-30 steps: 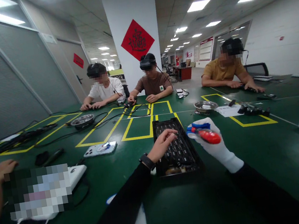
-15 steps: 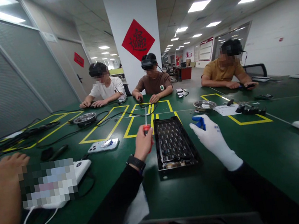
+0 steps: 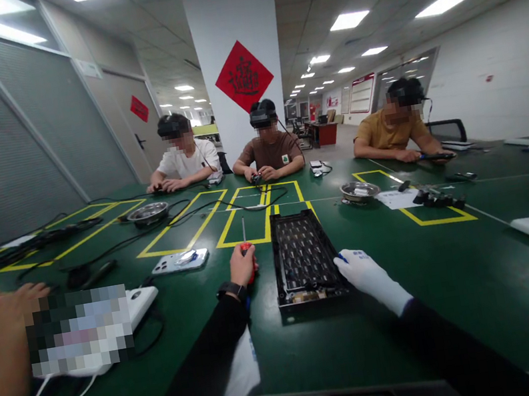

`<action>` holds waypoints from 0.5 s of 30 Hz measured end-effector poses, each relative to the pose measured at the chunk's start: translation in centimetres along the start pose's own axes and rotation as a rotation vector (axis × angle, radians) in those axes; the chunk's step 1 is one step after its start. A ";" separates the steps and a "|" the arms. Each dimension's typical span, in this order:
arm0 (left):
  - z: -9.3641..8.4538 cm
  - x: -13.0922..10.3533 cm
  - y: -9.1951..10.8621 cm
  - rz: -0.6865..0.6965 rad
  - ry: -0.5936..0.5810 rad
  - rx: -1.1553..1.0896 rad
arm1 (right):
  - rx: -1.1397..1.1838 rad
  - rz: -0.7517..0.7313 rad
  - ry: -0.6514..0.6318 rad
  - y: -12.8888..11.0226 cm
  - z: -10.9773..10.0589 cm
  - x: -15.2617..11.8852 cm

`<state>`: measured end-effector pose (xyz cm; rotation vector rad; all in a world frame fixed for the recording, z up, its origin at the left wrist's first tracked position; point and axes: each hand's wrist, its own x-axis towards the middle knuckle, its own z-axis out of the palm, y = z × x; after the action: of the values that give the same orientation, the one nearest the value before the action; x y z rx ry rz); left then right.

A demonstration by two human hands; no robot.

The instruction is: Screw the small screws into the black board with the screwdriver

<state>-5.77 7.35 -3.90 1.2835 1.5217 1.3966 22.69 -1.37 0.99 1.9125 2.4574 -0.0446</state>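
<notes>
We have our bare left hand closed around the red handle of a screwdriver, its thin shaft pointing up and toward the far side, a little left of the long black case. The case lies on the green table in front of us, between our two hands, its length running from near to far. Inside it we see rows of small shiny pieces on a dark bed, and at the near end a brownish strip. Our right hand, in a white glove, is at the case's right edge with the fingers toward the wall; a bit of blue shows at the fingertips, and we cannot tell what it is or whether they grip anything. We wear a black band on the left wrist. On the near left we find a white device with a cable, and beyond it a phone lying flat. A co-worker's hand reaches in from the left edge. Near our left sleeve a white cloth hangs at the table's near edge. Farther off stand two metal bowls, one on the left and one on the right, the latter beside a white sheet and some black parts. Three people sit along the far side, wearing headsets.
</notes>
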 end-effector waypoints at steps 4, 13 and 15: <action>0.0 0.2 -0.2 0.030 -0.050 -0.014 | -0.058 -0.042 0.028 0.9 0.0 -1.2; 0.0 0.4 -0.4 0.026 -0.075 -0.019 | 0.319 0.252 0.160 9.2 0.8 -6.2; 0.0 0.3 -0.3 0.023 -0.076 -0.020 | 0.331 0.293 0.235 11.3 0.9 -7.5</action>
<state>-5.92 7.70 -4.20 1.3309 1.4434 1.3588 35.50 -5.89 0.36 2.5348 2.3977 -0.2475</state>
